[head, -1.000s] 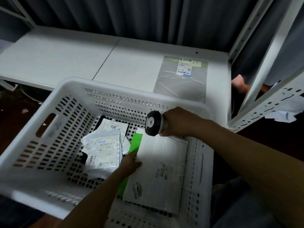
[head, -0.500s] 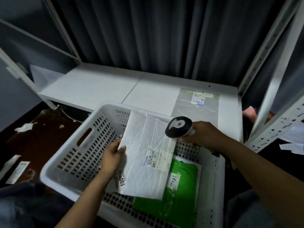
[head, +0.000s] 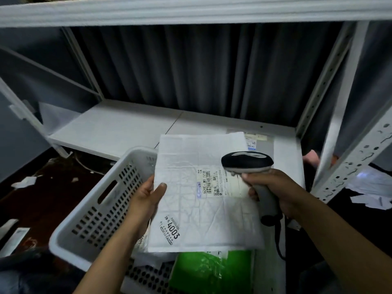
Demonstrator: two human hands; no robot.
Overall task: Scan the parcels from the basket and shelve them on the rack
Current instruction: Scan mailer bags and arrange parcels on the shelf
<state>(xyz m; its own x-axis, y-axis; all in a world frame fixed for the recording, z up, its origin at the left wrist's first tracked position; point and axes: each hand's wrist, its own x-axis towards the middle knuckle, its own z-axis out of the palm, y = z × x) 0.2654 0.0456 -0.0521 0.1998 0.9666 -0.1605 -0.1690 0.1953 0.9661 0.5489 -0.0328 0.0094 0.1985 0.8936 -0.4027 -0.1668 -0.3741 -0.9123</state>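
While my left hand (head: pixel 148 195) pinches the left edge of the white parcel (head: pixel 203 194) above the basket (head: pixel 99 211), thumb on top, my right hand (head: pixel 273 187) has its fingers wrapped around the scanner (head: pixel 248 164), whose head is over the parcel's label (head: pixel 218 180). A green parcel (head: pixel 212 272) lies in the basket below.

Dim overall, cool grey-blue cast. Brightest on the white parcel (head: pixel 201 213), lit from above; creases as faint shadow lines, label print soft but readable. Dull sheen along the scanner (head: pixel 247 160) head. Slight smear at the left hand (head: pixel 145 199) gripping the parcel edge; right hand (head: pixel 275 187) around the scanner grip, in shade. Near-black on floor (head: pixel 53 187) and curtain (head: pixel 191 71) folds. Strong wide-angle bending of rack (head: pixel 337 128) uprights; top beam blurred. Small bluish glow far right.
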